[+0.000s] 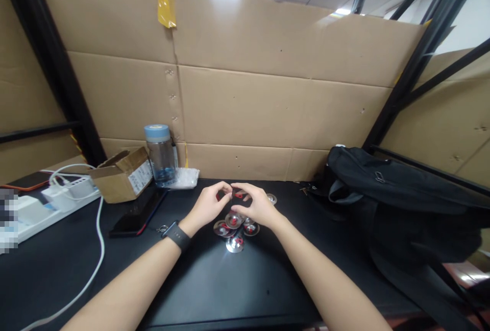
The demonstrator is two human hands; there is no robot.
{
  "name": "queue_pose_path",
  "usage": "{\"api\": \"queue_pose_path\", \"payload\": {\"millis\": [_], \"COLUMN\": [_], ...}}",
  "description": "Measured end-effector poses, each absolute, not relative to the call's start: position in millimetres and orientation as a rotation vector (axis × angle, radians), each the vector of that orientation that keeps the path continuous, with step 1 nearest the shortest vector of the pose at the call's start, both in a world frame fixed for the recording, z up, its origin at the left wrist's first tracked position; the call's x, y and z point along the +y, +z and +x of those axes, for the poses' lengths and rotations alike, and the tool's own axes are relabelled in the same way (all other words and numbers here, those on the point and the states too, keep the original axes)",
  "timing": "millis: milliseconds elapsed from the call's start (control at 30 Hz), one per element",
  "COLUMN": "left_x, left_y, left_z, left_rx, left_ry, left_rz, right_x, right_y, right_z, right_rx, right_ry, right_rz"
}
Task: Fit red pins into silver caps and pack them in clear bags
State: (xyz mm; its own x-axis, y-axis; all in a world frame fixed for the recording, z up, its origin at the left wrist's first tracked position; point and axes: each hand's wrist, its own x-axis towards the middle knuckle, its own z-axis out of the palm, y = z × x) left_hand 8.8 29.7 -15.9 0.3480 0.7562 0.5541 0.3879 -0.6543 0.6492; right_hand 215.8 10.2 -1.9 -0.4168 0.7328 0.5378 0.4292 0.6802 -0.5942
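Observation:
My left hand (pixel 210 204) is bent into a pinch, its fingertips meeting those of my right hand over a small pile. My right hand (pixel 258 204) curves in from the other side, thumb and forefinger arched around a thin item with a bit of red beside it; what the fingertips grip is too small to make out. Just below them lie several shiny round metal discs with red centres, among them a front disc (pixel 235 243), a left disc (pixel 223 228) and a right disc (pixel 251 228). Another disc (pixel 271 198) shows behind my right hand. A dark watch (pixel 176 236) is on my left wrist.
On the left of the black table (pixel 229 290) are a phone (pixel 138 213), an opened small carton (pixel 121 175), a blue-lidded bottle (pixel 161 157), a plastic packet (pixel 186 178) and a power strip (pixel 72 195) with a white cable. A black backpack (pixel 401 193) fills the right. Cardboard walls the back.

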Motion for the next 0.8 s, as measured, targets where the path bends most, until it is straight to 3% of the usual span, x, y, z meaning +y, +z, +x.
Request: {"api": "queue_pose_path", "payload": {"millis": [267,467,600,800], "left_x": [30.0,54.1,65.6,59.4], "left_y": [-6.3,-8.6,-20.5,-21.1], "left_z": [1.5,-36.2,-49.4,-37.0], "left_rx": [1.229,1.62,1.528,1.234], "left_ry": [1.206,1.011,0.821,0.782], "left_rz": [2.292,2.41,2.451,2.607], "right_x": [15.8,34.5,46.2,59.1], "right_y": [4.5,12.2,2.9,-14.0], "right_z": [227.6,283.0,310.1,320.8], "right_rx": [-2.095,-2.146,-2.183,-2.224], "right_ry": [0.346,0.042,0.115,0.222], "right_rz": [-0.951,-1.535,-1.867,-1.858]}}
